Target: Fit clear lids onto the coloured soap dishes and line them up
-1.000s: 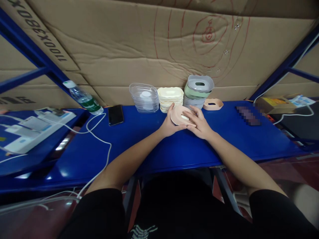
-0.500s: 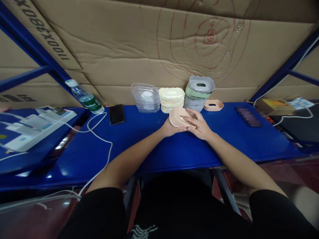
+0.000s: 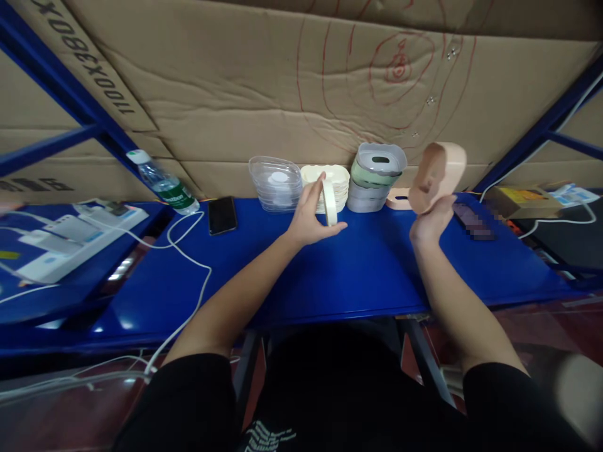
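My left hand grips a shallow cream tray on edge between thumb and fingers, in front of the stack of cream trays. Raised at the right, my right hand holds a pink plastic box, tilted with its hollow side facing left. The fingers behind that box are partly hidden. Between the two hands stands a stack of grey and green boxes, the top one with an oval slot. Beside it another pink piece lies on the blue table.
Stacked clear plastic lids stand left of the cream trays. Farther left are a black phone, a water bottle and a white cable. A small cardboard box sits at the right. Cardboard walls the back.
My hands have moved apart. The pink box has gone up and right in my right hand, and the cream tray now shows separately in my left.
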Motion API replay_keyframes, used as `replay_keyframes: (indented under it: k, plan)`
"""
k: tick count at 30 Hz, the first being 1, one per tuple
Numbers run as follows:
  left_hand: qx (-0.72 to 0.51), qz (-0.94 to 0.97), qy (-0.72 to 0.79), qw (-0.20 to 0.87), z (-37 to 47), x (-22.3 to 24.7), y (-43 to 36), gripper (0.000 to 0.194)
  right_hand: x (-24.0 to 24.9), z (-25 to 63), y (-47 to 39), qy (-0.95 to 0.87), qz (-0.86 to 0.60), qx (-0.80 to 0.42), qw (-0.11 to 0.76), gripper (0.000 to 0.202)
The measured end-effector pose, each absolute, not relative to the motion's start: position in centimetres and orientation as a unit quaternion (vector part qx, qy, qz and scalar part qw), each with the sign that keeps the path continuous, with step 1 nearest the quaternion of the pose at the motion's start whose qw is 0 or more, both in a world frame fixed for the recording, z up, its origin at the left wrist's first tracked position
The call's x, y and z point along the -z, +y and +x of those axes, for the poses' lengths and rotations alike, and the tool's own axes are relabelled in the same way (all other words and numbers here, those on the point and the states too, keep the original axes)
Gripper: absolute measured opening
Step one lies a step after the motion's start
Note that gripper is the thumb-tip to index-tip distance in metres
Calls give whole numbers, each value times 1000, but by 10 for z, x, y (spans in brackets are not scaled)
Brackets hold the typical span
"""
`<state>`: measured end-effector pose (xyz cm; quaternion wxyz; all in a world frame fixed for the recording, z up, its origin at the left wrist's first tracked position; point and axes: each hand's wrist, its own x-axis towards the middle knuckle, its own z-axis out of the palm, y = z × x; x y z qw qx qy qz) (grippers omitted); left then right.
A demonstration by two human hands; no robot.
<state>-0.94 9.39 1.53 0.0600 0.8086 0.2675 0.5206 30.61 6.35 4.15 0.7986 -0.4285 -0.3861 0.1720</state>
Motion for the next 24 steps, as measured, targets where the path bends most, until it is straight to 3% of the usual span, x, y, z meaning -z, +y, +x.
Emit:
replay_keyframes:
  k: [3,9,17,24]
  plan:
    - [-467,820,330,-18,-15,-57,99,139,-56,324,71,-310,-386,-252,831,87]
    - [-275,848,449,-53,-2,-118,140,124,-51,342,72,-312,-424,-359,771,86]
    - [-104,847,519,-49,6,-139,198,117,-39,348,77,-422,-503,-344,672,110]
    - [-84,834,546,-12,12,-148,199,106,-32,361,84,-396,-497,-358,684,105]
